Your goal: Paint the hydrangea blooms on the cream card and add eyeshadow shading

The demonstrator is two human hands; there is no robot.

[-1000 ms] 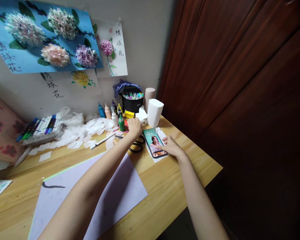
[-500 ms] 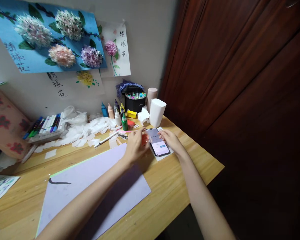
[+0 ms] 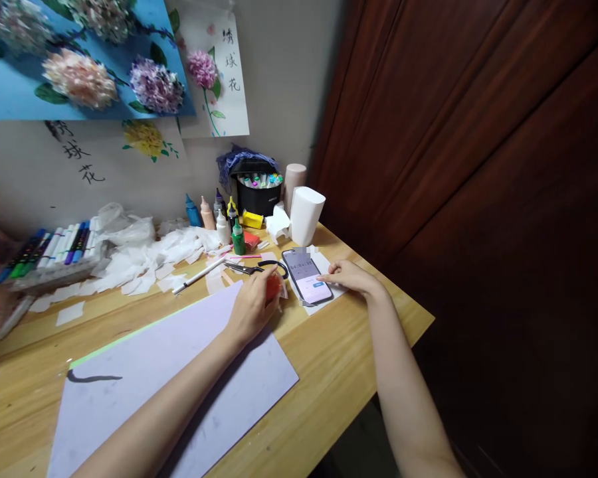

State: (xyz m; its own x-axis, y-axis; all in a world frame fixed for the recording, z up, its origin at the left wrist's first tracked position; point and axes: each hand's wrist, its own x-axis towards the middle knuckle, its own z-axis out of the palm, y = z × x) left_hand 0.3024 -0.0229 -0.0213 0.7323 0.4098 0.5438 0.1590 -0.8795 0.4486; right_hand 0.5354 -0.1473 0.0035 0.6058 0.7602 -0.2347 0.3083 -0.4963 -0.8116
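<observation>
Lying on a white sheet, a phone (image 3: 306, 273) shows a timer and a small blue button. My right hand (image 3: 351, 275) has its index finger stretched onto the phone's screen near that button, the other fingers curled, and holds nothing. Just left of the phone, my left hand (image 3: 253, 302) is closed around a reddish object in clear wrapping (image 3: 274, 287), which its fingers partly cover. Black-handled scissors (image 3: 249, 268) lie beyond my left hand. Under my left forearm is a pale purple sheet (image 3: 179, 352) with a black curved stroke at its left end.
Paint bottles (image 3: 238, 238), a black marker bin (image 3: 259, 199) and a white container (image 3: 307, 216) stand by the wall. Paper scraps (image 3: 139, 259) and a tray of markers (image 3: 54, 255) are at the left. The wooden table's (image 3: 339, 345) right edge borders a dark wood panel.
The view has shifted right and down. My left hand has drawn back from the phone with the reddish object, uncovering the scissors' handles. My right index finger has come down onto the screen.
</observation>
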